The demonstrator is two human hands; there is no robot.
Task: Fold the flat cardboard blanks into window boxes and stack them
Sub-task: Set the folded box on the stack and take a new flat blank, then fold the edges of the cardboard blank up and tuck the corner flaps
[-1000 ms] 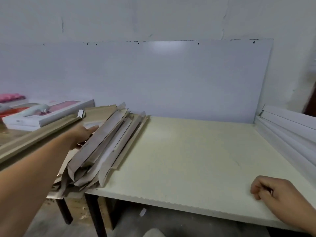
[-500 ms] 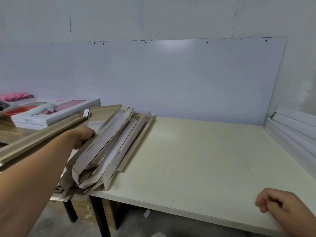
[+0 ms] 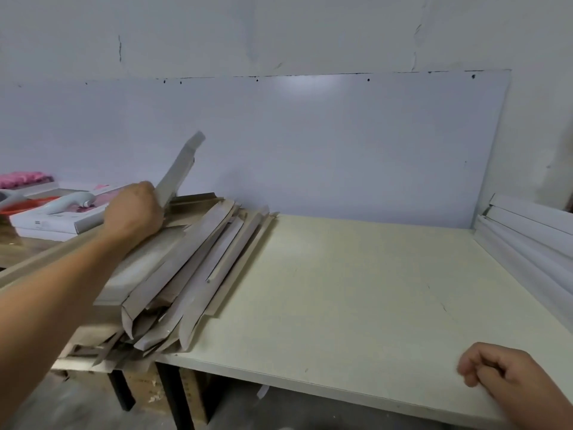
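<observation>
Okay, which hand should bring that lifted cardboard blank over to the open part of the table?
Left. The left hand already grips the cardboard blank, tilted up off the pile of blanks. The right hand rests loosely curled at the table's near edge, holding nothing, far from the pile.

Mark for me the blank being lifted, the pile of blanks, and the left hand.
lifted blank (image 3: pixel 181 167), head view, on its raised grey strip above the hand
pile of blanks (image 3: pixel 198 265), head view, on a long folded strip in the middle
left hand (image 3: pixel 135 212), head view, on the back of the hand
</observation>
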